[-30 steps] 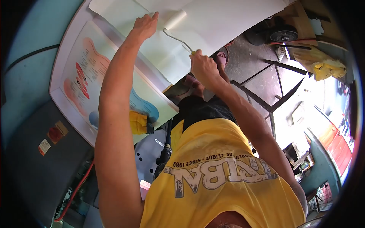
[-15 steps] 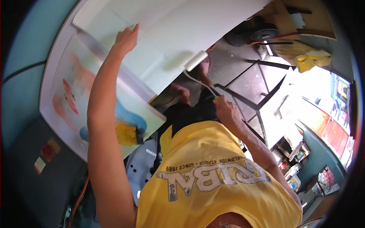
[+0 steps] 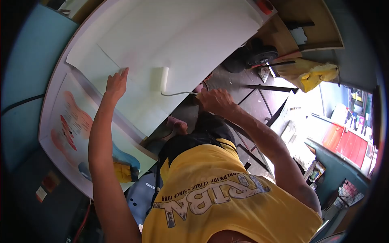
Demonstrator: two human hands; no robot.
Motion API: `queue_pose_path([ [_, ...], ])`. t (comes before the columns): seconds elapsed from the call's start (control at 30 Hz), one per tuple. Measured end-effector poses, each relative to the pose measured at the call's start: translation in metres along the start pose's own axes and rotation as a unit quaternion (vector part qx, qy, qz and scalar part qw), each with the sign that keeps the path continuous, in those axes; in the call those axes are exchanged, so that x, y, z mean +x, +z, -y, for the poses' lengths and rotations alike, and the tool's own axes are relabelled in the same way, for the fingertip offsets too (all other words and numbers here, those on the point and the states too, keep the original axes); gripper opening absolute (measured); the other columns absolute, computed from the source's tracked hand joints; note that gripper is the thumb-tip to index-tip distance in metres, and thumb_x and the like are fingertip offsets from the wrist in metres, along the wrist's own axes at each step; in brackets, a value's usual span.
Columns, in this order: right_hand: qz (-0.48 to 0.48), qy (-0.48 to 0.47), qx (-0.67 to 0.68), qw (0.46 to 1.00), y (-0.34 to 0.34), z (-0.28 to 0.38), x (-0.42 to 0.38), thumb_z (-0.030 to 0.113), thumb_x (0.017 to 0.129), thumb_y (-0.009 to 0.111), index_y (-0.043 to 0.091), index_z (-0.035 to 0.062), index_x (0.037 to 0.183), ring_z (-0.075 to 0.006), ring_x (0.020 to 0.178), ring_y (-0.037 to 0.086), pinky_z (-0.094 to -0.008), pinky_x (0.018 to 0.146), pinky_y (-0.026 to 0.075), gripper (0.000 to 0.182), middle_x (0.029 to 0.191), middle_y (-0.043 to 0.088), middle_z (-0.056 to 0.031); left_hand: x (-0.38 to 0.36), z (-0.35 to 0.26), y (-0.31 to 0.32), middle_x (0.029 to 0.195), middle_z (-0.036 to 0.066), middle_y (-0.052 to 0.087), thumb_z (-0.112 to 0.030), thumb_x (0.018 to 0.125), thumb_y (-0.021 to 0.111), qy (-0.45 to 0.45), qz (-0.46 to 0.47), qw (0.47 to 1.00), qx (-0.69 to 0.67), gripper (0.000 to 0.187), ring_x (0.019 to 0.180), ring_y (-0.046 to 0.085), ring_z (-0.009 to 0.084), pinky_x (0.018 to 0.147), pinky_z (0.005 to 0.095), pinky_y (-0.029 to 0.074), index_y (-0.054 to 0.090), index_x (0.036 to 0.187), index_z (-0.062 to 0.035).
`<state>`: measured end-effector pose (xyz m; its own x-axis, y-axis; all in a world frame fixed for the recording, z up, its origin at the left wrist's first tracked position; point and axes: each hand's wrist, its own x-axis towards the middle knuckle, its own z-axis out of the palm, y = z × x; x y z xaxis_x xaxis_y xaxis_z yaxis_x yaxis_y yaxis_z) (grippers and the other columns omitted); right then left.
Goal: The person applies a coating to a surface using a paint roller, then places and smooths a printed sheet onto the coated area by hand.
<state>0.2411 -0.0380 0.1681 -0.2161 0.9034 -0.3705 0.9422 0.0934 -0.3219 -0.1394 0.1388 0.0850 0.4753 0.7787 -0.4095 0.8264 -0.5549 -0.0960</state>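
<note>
My right hand [image 3: 219, 101] is closed around the handle of a paint roller [image 3: 164, 79], whose white sleeve lies against a large white sheet [image 3: 174, 44]. Its bent wire frame runs from the sleeve back to my fist. Farther left, my left hand [image 3: 116, 84] rests at the sheet with the index finger stretched out and the other fingers partly bent. A thin dark line [image 3: 107, 55] in the sheet leads up to its fingertips. Below the sheet's near edge shows a printed panel [image 3: 77, 121] with orange and blue shapes, partly covered by my left forearm.
A red roll [image 3: 265, 6] sits at the panel's far corner. To the right, a black metal frame [image 3: 279, 111] stands on the floor near a yellow bag [image 3: 314, 79]. A grey case [image 3: 142, 196] lies beside my body. A teal wall [image 3: 32, 60] borders the left.
My right hand has swung up and left, bringing the roller farther in over the sheet and turning its sleeve upright in view. My left hand appears lower and farther left; the whole view has shifted.
</note>
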Motion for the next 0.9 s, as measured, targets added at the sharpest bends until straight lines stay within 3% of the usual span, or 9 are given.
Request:
queue_pose_path([
  [0.23, 0.190, -0.094, -0.036, 0.977, -0.078, -0.036, 0.084, 0.029, 0.095, 0.056, 0.067, 0.0066, 0.101, -0.0365, 0.086, 0.072, -0.0481, 0.076, 0.057, 0.026, 0.087, 0.073, -0.0167, 0.007, -0.011, -0.014, 0.118, 0.021, 0.067, 0.006, 0.085, 0.060, -0.050, 0.066, 0.995, -0.048, 0.075, 0.107, 0.065, 0.0311, 0.092, 0.0517, 0.049, 0.036, 0.154, -0.0122],
  [0.33, 0.199, -0.119, -0.075, 0.970, -0.082, -0.079, 0.104, 0.029, 0.092, 0.058, 0.068, 0.0093, 0.103, -0.0352, 0.086, 0.072, -0.0468, 0.076, 0.058, 0.025, 0.090, 0.074, -0.0126, 0.009, -0.013, -0.027, 0.121, 0.022, 0.066, 0.009, 0.083, 0.060, -0.077, 0.105, 0.990, -0.051, 0.084, 0.116, 0.063, 0.0330, 0.097, 0.0517, 0.047, 0.031, 0.157, -0.0165],
  [0.47, 0.222, -0.150, -0.242, 0.933, -0.121, -0.204, 0.104, 0.026, 0.089, 0.064, 0.064, 0.0111, 0.097, -0.0261, 0.076, 0.074, -0.0451, 0.060, 0.059, 0.017, 0.081, 0.072, -0.0075, 0.009, -0.004, -0.026, 0.125, 0.021, 0.064, 0.013, 0.079, 0.058, -0.071, 0.115, 0.989, -0.058, 0.094, 0.119, 0.061, 0.0344, 0.099, 0.0502, 0.045, 0.024, 0.160, -0.0204],
  [0.53, 0.151, -0.186, -0.252, 0.937, -0.131, -0.284, 0.091, 0.027, 0.091, 0.064, 0.063, 0.0108, 0.098, -0.0262, 0.073, 0.073, -0.0444, 0.059, 0.057, 0.017, 0.079, 0.072, -0.0077, 0.011, 0.000, -0.033, 0.127, 0.020, 0.064, 0.015, 0.077, 0.057, -0.068, 0.130, 0.986, -0.084, 0.097, 0.119, 0.061, 0.0346, 0.100, 0.0495, 0.045, 0.022, 0.160, -0.0209],
  [0.7, 0.166, 0.000, -0.291, 0.942, -0.223, -0.346, 0.066, 0.031, 0.096, 0.061, 0.063, 0.0088, 0.097, -0.0316, 0.068, 0.070, -0.0458, 0.065, 0.056, 0.023, 0.077, 0.070, -0.0127, 0.011, 0.012, -0.026, 0.127, 0.018, 0.064, 0.019, 0.074, 0.056, -0.058, 0.124, 0.982, -0.128, 0.099, 0.121, 0.060, 0.0347, 0.101, 0.0484, 0.044, 0.024, 0.159, -0.0198],
  [0.8, 0.129, 0.025, -0.255, 0.958, -0.251, -0.389, 0.043, 0.033, 0.099, 0.057, 0.064, 0.0080, 0.098, -0.0334, 0.076, 0.070, -0.0471, 0.067, 0.054, 0.025, 0.080, 0.070, -0.0118, 0.012, 0.011, -0.032, 0.126, 0.019, 0.064, 0.019, 0.074, 0.055, -0.045, 0.121, 0.983, -0.130, 0.099, 0.122, 0.059, 0.0353, 0.103, 0.0484, 0.043, 0.025, 0.159, -0.0197],
  [0.9, 0.065, 0.072, -0.211, 0.973, -0.253, -0.409, 0.019, 0.035, 0.102, 0.054, 0.062, 0.0073, 0.099, -0.0367, 0.068, 0.067, -0.0493, 0.064, 0.053, 0.029, 0.069, 0.066, -0.0132, 0.015, 0.009, -0.038, 0.125, 0.021, 0.064, 0.020, 0.073, 0.055, -0.056, 0.135, 0.981, -0.128, 0.099, 0.122, 0.059, 0.0357, 0.104, 0.0489, 0.043, 0.025, 0.160, -0.0197],
])
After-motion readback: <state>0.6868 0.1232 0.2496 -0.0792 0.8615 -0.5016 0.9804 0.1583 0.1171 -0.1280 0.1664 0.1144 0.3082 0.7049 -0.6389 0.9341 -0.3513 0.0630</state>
